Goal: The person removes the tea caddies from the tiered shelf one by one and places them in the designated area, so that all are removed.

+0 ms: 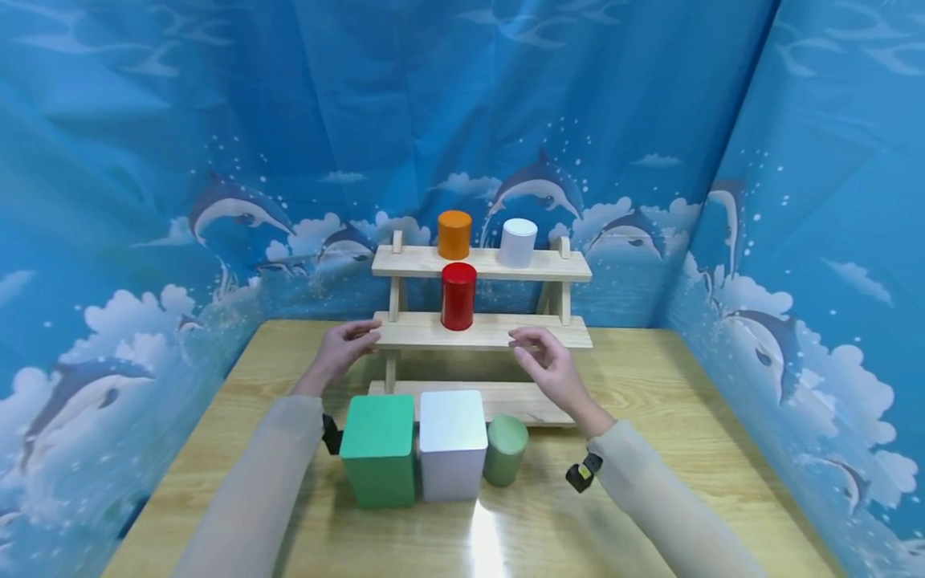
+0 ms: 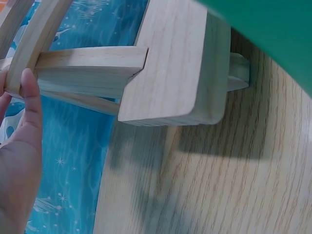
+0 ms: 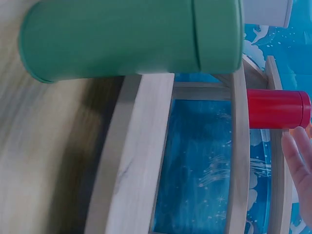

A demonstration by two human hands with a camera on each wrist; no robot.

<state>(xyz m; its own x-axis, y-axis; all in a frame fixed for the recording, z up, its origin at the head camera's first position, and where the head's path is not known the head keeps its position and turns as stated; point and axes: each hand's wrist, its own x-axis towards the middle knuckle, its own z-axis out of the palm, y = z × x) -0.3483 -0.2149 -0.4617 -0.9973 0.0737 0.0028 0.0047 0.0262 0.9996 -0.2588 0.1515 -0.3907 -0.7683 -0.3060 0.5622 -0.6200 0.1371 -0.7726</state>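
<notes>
A three-tier wooden stand (image 1: 405,331) is at the back of the table. On its middle tier stands a red canister (image 1: 458,297); an orange canister (image 1: 454,234) and a white canister (image 1: 516,243) are on the top tier. My left hand (image 1: 341,353) pinches the left end of the middle board, thumb (image 2: 30,97) against the wood. To the right of the red canister, my right hand (image 1: 551,371) is by the board's front edge, fingers loosely bent, holding nothing. Whether it touches the board I cannot tell.
In front of the stand, a green box (image 1: 379,453), a white box (image 1: 454,449) and a green canister (image 1: 505,453) stand in a row on the wooden table (image 1: 650,401). Blue dolphin-print curtains (image 1: 614,104) enclose the back and sides.
</notes>
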